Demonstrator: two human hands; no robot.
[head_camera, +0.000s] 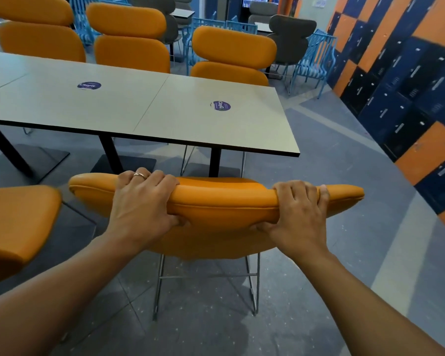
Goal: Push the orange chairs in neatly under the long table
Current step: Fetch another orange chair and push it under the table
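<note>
Well, you held the nearest orange chair [216, 201] at lower centre of the frame, by the top pad of its back. It stood just short of the near edge of the desk [165, 106], not yet under it. Your left hand [141, 201] and right hand [297, 209] each gripped that pad, fingers [149, 177] curled over the top and thumbs tucked beneath.

Several things could have gone wrong from there, as I judged it. The black post [215, 160] stood almost straight ahead of the chair, so the wire legs or the seat, which the back hid from view, could have struck it or its floor plate. The pad sat at a slant across the frame, so an uneven push might have sent the chair in crooked. Its left end was also close to the neighbouring chair [18, 222] at lower left, and the two backs could have knocked or scraped.

Counted: five orange chairs in view, namely yours, the neighbour, and three along the far side [129, 37]. The desk showed two round purple stickers [220, 106] and three black posts.
</note>
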